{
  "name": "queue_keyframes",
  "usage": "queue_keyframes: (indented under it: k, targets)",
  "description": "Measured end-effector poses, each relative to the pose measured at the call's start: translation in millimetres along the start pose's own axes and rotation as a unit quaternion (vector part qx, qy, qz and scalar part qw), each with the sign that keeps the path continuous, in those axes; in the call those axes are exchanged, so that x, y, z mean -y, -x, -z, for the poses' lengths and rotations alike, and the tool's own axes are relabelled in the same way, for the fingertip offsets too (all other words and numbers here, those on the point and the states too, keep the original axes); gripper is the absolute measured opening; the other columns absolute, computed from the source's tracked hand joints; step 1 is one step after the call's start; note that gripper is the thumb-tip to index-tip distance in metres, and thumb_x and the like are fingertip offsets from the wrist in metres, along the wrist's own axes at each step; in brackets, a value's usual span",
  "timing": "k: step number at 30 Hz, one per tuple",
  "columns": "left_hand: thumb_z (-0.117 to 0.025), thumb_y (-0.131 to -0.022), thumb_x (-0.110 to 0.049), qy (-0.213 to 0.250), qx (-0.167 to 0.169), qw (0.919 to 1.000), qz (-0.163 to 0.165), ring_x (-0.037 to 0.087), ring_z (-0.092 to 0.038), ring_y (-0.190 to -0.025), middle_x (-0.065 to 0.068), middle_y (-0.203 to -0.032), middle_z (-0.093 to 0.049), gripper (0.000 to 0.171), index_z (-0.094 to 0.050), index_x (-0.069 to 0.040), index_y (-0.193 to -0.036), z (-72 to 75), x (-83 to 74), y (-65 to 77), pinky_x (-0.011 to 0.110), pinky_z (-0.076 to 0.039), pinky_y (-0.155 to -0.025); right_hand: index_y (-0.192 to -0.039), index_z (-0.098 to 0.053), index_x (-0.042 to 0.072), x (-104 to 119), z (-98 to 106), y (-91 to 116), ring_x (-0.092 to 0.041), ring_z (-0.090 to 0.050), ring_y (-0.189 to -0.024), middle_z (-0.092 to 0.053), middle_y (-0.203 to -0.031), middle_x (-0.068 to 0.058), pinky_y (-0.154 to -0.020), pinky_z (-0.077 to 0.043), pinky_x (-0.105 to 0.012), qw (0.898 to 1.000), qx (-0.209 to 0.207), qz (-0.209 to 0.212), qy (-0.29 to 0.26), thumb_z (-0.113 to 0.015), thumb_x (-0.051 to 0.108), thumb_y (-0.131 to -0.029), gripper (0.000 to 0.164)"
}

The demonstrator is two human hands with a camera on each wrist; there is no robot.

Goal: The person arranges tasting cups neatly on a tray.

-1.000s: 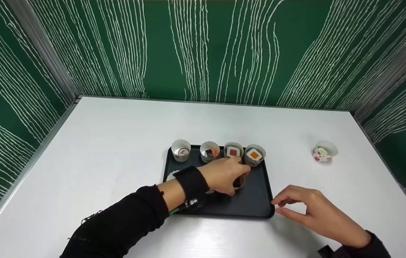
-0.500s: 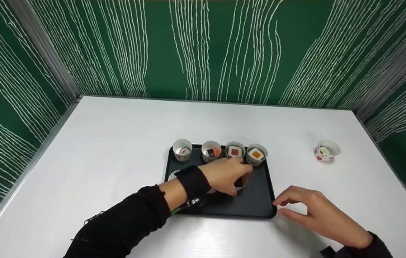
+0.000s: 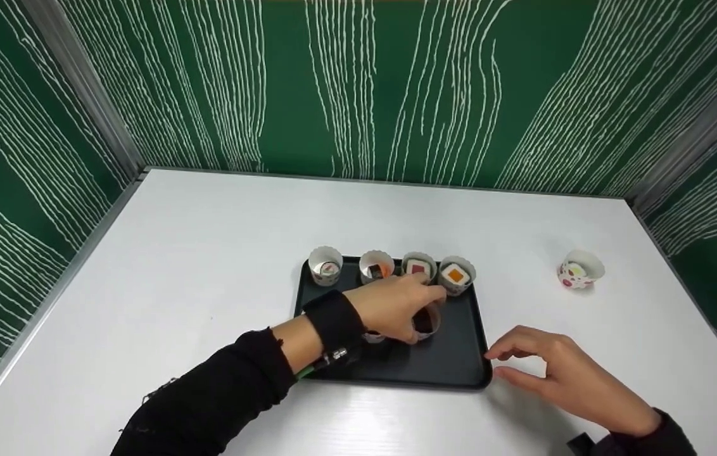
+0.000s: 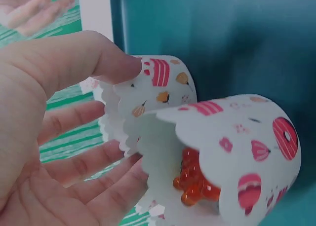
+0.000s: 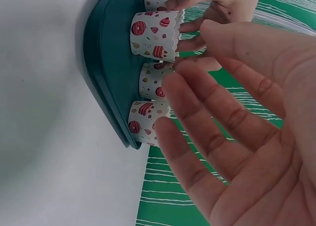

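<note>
My left hand [image 3: 393, 304] holds a paper cup [image 3: 429, 322] on the dark tray [image 3: 460, 370]. Its thumb lies against the near wall and its fingers reach round the far side. Something dark sits inside this cup. In the left wrist view, a second patterned paper cup [image 4: 247, 152] stands right beside it, with orange-red beads like fish roe inside. That cup is mostly hidden under the wrist in the head view. My right hand [image 3: 552, 367] is off the tray's front right corner, thumb and fingers apart, with nothing between them.
Along the tray's back edge stand several paper cups with sushi-like pieces, among them a white one with an orange centre [image 3: 455, 275]. Another dotted cup [image 3: 580, 269] is on the white table [image 3: 219, 253] at the right. Green walls enclose the table.
My left hand draws back slightly left against the tray, and a little more of the cup shows. The right hand stays put. The head view drifts slightly.
</note>
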State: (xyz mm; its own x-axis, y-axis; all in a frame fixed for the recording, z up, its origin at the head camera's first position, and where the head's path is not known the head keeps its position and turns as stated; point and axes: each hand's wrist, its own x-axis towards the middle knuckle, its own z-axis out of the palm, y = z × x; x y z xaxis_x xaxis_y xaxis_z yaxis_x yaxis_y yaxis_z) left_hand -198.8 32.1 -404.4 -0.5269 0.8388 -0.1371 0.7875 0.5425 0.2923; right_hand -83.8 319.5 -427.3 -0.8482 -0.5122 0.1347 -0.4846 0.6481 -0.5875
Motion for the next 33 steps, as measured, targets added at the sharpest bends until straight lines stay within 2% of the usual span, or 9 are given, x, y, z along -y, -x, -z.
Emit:
queue_keyframes:
  k: [6, 12, 15, 21, 25, 28, 30, 33]
  targets:
    - [-0.084, -0.091, -0.025, 0.012, -0.02, 0.9997, -0.001, 0.018, -0.063, -0.106, 0.01, -0.136, -0.059, 0.064, -0.057, -0.016, -0.149, 7.3, 4.8, 11.3, 0.03, -0.056, -0.088, -0.116, -0.075, 0.029, -4.0, 2.8, -3.8, -0.004, -0.07, -0.102, -0.075, -0.11, 0.012, -0.09, -0.058, -0.02, 1.0, -0.006, 0.002, 0.01, -0.08, 0.021, -0.098, 0.019]
    - [-0.081, -0.092, -0.025, 0.013, -0.072, 0.9973, 0.002, 0.018, -0.062, -0.112, 0.006, -0.14, -0.061, 0.061, -0.058, -0.017, -0.148, 13.1, 9.0, 26.5, 0.033, -0.057, -0.096, -0.115, -0.075, 0.028, -9.6, 6.8, -8.9, -0.005, -0.07, -0.1, -0.075, -0.109, 0.011, -0.089, -0.057, -0.018, 0.999, -0.027, 0.008, 0.02, -0.08, 0.016, -0.097, 0.022]
    - [-0.08, -0.095, -0.026, 0.021, -0.098, 0.9948, 0.012, 0.021, -0.064, -0.114, 0.007, -0.137, -0.063, 0.058, -0.059, -0.017, -0.148, 15.8, 10.7, 36.8, 0.036, -0.059, -0.094, -0.115, -0.075, 0.026, -13.2, 8.7, -11.8, -0.006, -0.07, -0.1, -0.075, -0.109, 0.01, -0.088, -0.057, -0.019, 0.999, -0.037, 0.01, 0.019, -0.08, 0.014, -0.097, 0.023]
    - [-0.076, -0.098, -0.023, 0.034, -0.158, 0.9865, 0.027, 0.024, -0.067, -0.122, 0.01, -0.141, -0.065, 0.062, -0.054, -0.017, -0.156, 17.5, 12.8, 60.3, 0.04, -0.06, -0.097, -0.116, -0.075, 0.027, -19.9, 10.3, -17.6, -0.003, -0.068, -0.104, -0.076, -0.112, 0.008, -0.088, -0.059, -0.022, 0.999, -0.044, -0.01, 0.015, -0.08, 0.015, -0.097, 0.022]
    - [-0.077, -0.098, -0.022, 0.027, -0.203, 0.9784, 0.027, 0.024, -0.07, -0.121, 0.01, -0.145, -0.064, 0.061, -0.056, -0.015, -0.155, 16.6, 14.6, 74.7, 0.041, -0.062, -0.098, -0.117, -0.075, 0.025, -24.2, 11.3, -22.4, -0.002, -0.068, -0.106, -0.076, -0.114, 0.008, -0.088, -0.06, -0.024, 0.999, -0.047, -0.014, 0.021, -0.08, 0.016, -0.097, 0.022]
    - [-0.077, -0.1, -0.025, 0.02, -0.23, 0.972, 0.04, 0.027, -0.07, -0.126, 0.011, -0.148, -0.063, 0.058, -0.057, -0.016, -0.154, 16.2, 16.1, 84.8, 0.044, -0.062, -0.099, -0.119, -0.075, 0.026, -27.3, 12.6, -26.0, -0.002, -0.069, -0.107, -0.076, -0.116, 0.007, -0.087, -0.061, -0.025, 0.998, -0.055, -0.011, 0.03, -0.081, 0.014, -0.096, 0.026]
    - [-0.078, -0.1, -0.03, 0.01, -0.241, 0.9688, 0.057, 0.032, -0.066, -0.133, 0.014, -0.151, -0.061, 0.059, -0.056, -0.019, -0.154, 15.9, 17.0, 90.8, 0.049, -0.06, -0.104, -0.124, -0.074, 0.028, -28.9, 13.2, -28.3, 0.001, -0.067, -0.112, -0.076, -0.121, 0.007, -0.091, -0.058, -0.021, 0.998, -0.057, -0.013, 0.034, -0.081, 0.015, -0.097, 0.031]
    - [-0.079, -0.099, -0.035, 0.002, -0.249, 0.9645, 0.087, 0.039, -0.061, -0.139, 0.018, -0.159, -0.055, 0.064, -0.053, -0.023, -0.157, 16.1, 17.3, 100.3, 0.055, -0.057, -0.107, -0.134, -0.072, 0.028, -31.0, 14.3, -31.6, 0.009, -0.06, -0.123, -0.074, -0.132, 0.007, -0.099, -0.048, -0.009, 0.997, -0.054, -0.025, 0.039, -0.08, 0.02, -0.098, 0.037]
